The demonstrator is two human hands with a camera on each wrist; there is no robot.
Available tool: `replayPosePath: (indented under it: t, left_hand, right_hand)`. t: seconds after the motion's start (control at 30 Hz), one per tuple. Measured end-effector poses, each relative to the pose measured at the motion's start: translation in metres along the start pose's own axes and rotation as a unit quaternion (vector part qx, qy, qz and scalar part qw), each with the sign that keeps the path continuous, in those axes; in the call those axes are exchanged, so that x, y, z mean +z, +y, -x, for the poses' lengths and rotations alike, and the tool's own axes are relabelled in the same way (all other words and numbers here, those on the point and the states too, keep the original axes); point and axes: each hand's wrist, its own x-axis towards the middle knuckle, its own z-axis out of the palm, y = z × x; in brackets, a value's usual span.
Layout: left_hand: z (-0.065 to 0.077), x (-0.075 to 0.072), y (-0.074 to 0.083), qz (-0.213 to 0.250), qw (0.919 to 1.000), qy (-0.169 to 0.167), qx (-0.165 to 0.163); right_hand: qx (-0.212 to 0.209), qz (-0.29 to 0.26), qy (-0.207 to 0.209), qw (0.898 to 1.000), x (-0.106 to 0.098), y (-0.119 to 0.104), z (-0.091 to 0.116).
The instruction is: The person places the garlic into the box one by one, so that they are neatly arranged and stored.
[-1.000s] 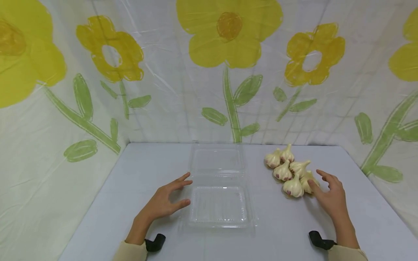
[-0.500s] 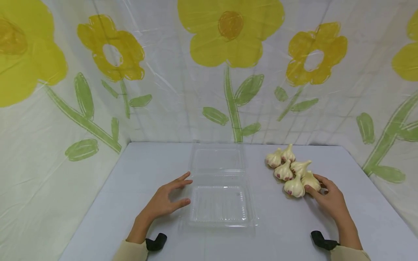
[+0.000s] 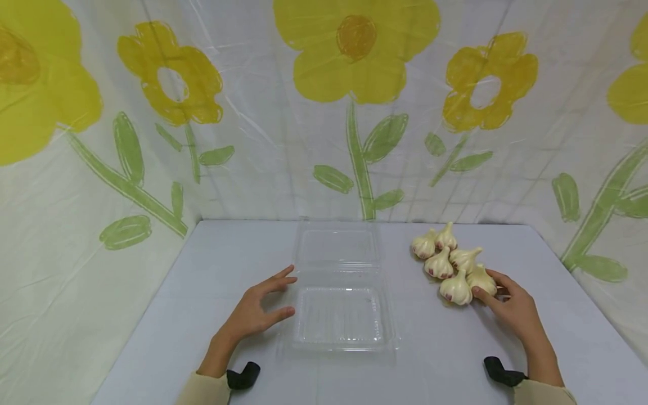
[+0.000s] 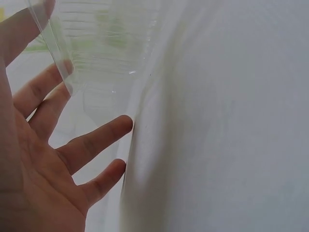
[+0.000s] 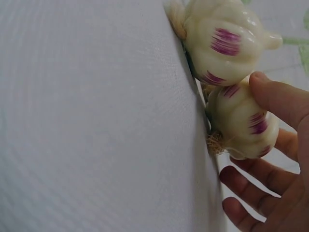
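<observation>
Overall, the setting consisted of a flat, matte white tabletop [image 3: 430,360], bounded at the back and on both sides by a creased white sheet [image 3: 263,152] bearing large yellow flowers on leafy green stems. Soft shadows fell beneath the hands. Near the middle of the tabletop, a clear plastic hinged container [image 3: 388,323] lay unfolded, its shallow ribbed tray toward the person and its lid toward the sheet. To its right, six cream-white garlic bulbs [image 3: 439,265] formed a close group. One of these, a glossy, rounded, lobed garlic bulb [image 3: 483,280], occupied the group's near right corner, its base at the tabletop; the right wrist view showed purple streaks on its flanks and a tuft of tan, thread-like roots. It touched a neighbouring purple-streaked bulb [image 3: 455,289]. The person's right hand [image 3: 513,309] pinched the corner bulb between thumb and fingers. The person's left hand [image 3: 258,309] had its thumb and fingers spread beside the container's left edge; whether the fingertips touched the plastic could not be determined. Each wrist carried a curved black attachment [image 3: 244,376] beside a beige sleeve [image 3: 202,389].
</observation>
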Motion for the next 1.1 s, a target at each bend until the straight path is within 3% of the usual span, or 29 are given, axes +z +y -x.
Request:
replayPosePath:
  t: [0.37, 0.83, 1.1]
  left_hand:
    - [-0.0006, 0.0025, -0.0079, 0.024, 0.9985, 0.032, 0.037]
    - [0.0023, 0.0043, -0.0055, 0.027, 0.9981, 0.038, 0.039]
    - [0.0019, 0.0051, -0.0056, 0.027, 0.9979, 0.043, 0.039]
  right_hand:
    - [0.003, -0.001, 0.001, 1.000, -0.0006, 0.0006, -0.0019]
    - [0.038, 0.001, -0.004, 0.999, 0.0001, 0.0020, -0.0005]
    - [0.031, -0.021, 0.021, 0.999, -0.0016, -0.0008, 0.0002]
